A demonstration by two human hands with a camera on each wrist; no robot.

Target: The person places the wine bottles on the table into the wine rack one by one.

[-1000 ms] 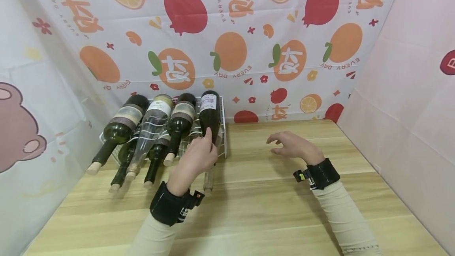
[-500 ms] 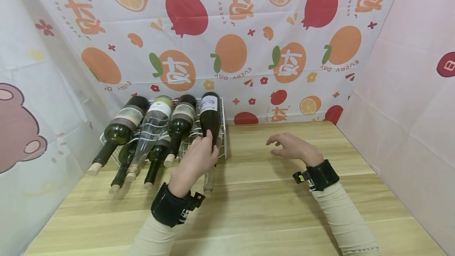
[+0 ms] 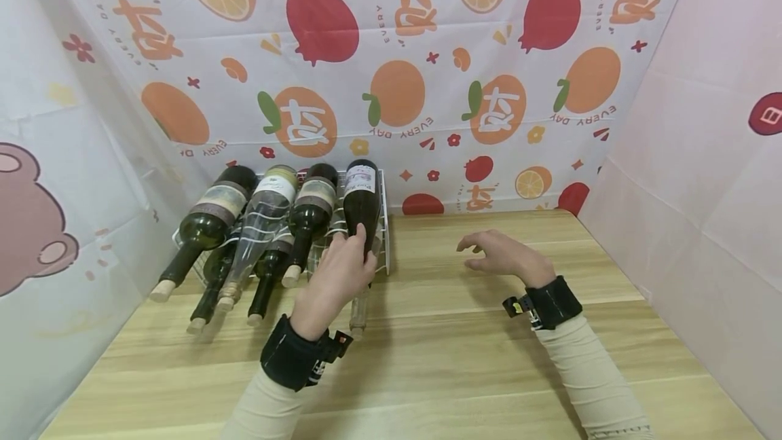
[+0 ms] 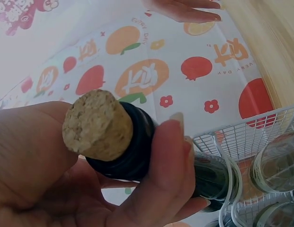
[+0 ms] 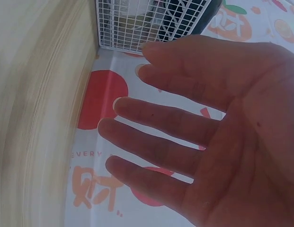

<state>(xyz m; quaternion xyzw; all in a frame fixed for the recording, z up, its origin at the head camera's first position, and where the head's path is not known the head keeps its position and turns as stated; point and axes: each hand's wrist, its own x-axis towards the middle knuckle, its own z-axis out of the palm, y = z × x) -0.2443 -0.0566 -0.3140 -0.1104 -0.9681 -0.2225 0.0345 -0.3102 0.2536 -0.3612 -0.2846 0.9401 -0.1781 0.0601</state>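
My left hand (image 3: 342, 269) grips the neck of a dark green wine bottle (image 3: 361, 204) at the right end of the white wire rack (image 3: 386, 236). In the left wrist view its cork (image 4: 97, 125) pokes out between thumb and fingers, and the dark neck (image 4: 137, 142) runs back toward the rack. The bottle lies tilted, base up at the back, with a pale label. My right hand (image 3: 502, 252) hovers over the table to the right, holding nothing. The right wrist view shows its fingers (image 5: 156, 142) spread and relaxed, palm visible, beside the rack's side mesh.
Several more corked bottles lie in the rack, among them a clear bottle (image 3: 263, 223) and a green bottle (image 3: 204, 226) at the far left. A clear neck (image 3: 358, 311) sticks out below my left hand. Printed cloth (image 3: 397, 32) hangs behind the wooden table (image 3: 464, 372).
The view has shifted slightly. My left hand stays at the bottle's neck, its index finger a little lower along the bottle than before. My right hand keeps its place.
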